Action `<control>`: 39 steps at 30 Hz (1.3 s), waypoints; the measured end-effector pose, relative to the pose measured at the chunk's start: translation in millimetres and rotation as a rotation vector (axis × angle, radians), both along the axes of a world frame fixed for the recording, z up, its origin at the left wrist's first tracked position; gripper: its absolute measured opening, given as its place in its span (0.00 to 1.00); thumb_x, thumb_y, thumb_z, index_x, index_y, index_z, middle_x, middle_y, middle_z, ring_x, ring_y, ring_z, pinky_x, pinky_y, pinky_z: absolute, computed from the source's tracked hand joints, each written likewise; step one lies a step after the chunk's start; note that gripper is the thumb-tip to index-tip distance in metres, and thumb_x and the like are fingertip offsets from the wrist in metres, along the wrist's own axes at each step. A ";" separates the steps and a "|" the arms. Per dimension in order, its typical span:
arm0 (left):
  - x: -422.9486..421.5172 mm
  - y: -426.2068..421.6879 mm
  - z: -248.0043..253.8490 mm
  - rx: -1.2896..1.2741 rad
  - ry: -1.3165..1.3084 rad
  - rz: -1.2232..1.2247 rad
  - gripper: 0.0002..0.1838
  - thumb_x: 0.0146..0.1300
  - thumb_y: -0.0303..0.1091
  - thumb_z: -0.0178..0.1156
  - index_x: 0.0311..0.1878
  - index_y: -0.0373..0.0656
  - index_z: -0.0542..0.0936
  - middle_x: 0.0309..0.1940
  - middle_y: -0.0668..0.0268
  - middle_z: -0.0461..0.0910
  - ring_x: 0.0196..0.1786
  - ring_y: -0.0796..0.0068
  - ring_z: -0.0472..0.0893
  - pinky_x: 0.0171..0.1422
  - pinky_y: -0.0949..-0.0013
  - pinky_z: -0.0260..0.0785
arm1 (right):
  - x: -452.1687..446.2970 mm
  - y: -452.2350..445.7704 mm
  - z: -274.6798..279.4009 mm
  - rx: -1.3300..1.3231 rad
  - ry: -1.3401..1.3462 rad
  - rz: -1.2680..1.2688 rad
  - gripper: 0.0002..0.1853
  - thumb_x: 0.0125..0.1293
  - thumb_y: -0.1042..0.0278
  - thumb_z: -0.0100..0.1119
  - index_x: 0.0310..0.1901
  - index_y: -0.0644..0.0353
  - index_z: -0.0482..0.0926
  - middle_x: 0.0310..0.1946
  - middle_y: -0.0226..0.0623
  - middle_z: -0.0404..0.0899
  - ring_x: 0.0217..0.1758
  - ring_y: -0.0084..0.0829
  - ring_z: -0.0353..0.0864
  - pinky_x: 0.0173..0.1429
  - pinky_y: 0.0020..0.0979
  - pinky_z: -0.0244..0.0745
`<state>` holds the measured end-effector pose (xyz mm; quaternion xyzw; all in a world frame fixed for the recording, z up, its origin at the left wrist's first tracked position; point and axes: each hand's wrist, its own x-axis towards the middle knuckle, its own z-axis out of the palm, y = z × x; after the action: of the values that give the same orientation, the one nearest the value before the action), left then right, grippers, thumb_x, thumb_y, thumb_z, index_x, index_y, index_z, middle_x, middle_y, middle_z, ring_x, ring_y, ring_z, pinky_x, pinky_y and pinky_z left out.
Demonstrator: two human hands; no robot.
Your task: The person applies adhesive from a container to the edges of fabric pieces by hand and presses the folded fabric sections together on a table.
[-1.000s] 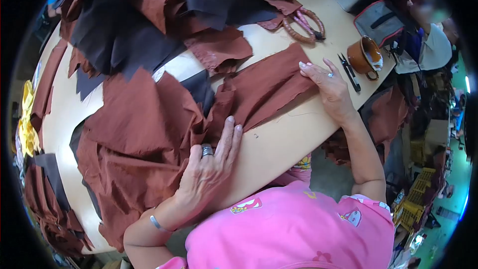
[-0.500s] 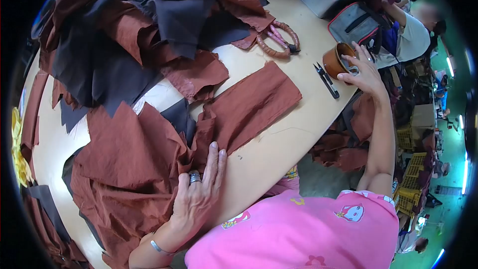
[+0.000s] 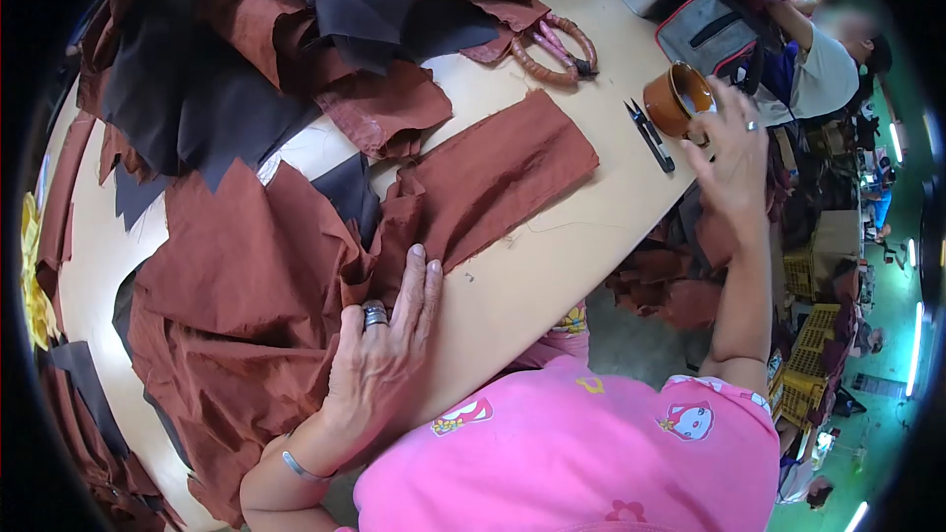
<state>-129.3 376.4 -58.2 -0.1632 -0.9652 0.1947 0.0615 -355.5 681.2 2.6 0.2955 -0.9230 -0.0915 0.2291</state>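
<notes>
My left hand (image 3: pixel 386 345) lies flat with its fingers stretched out on a reddish-brown piece of cloth (image 3: pixel 493 182) on the table, beside the gathered folds of a larger brown cloth (image 3: pixel 236 286). Rings and a bracelet show on that hand and wrist. At the table's right edge my right hand (image 3: pixel 734 153) hovers with fingers apart and curved, close beside a brown mug (image 3: pixel 666 106). Its fingertips partly cover the handle side; whether they touch the mug is unclear. Black thread snips (image 3: pixel 650 136) lie just left of the mug.
Brown and dark cloth pieces (image 3: pixel 256 49) are heaped at the upper left. Scissors with wrapped handles (image 3: pixel 554 51) lie near them. A grey bag (image 3: pixel 705 32) stands past the mug. Another person (image 3: pixel 826 74) sits at the upper right. Yellow crates (image 3: pixel 813 340) stand on the right.
My right hand has shifted slightly down and right, away from the mug's rim. The mug stays in about the same place. My left hand still rests on the cloth.
</notes>
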 end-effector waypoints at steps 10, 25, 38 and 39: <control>-1.2 1.3 5.9 -0.017 -0.017 -0.002 0.26 0.56 0.26 0.48 0.61 0.43 0.71 0.65 0.62 0.66 0.22 0.81 0.64 0.34 0.75 0.59 | 52.4 -50.4 -74.1 -0.525 -0.635 0.146 0.25 0.49 0.85 0.44 0.52 0.65 0.76 0.40 0.42 0.70 0.46 0.39 0.71 0.54 0.29 0.66; -0.5 -0.6 9.9 0.038 -0.038 0.000 0.27 0.55 0.26 0.49 0.61 0.44 0.71 0.64 0.62 0.67 0.23 0.81 0.63 0.31 0.75 0.57 | 58.5 -55.4 -66.8 0.182 0.013 0.109 0.23 0.56 0.68 0.51 0.57 0.56 0.72 0.36 0.31 0.70 0.40 0.29 0.72 0.49 0.36 0.63; -0.4 0.9 10.9 0.050 -0.055 0.019 0.27 0.55 0.26 0.49 0.61 0.44 0.71 0.65 0.63 0.67 0.23 0.80 0.63 0.31 0.75 0.57 | 82.5 -64.4 -69.2 0.233 -0.060 0.207 0.25 0.56 0.70 0.49 0.59 0.54 0.72 0.38 0.30 0.71 0.40 0.28 0.70 0.53 0.38 0.61; 0.1 0.7 11.0 0.051 -0.058 0.019 0.26 0.56 0.26 0.49 0.61 0.44 0.71 0.65 0.63 0.67 0.23 0.80 0.63 0.31 0.75 0.57 | 86.1 -66.4 -67.3 0.220 -0.097 0.233 0.25 0.56 0.70 0.49 0.59 0.55 0.72 0.38 0.30 0.71 0.40 0.28 0.70 0.53 0.38 0.61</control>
<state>-129.2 377.1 -47.2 -0.1579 -0.9728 0.1659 0.0360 -269.4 614.8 -64.7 0.4280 -0.8767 -0.1504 0.1598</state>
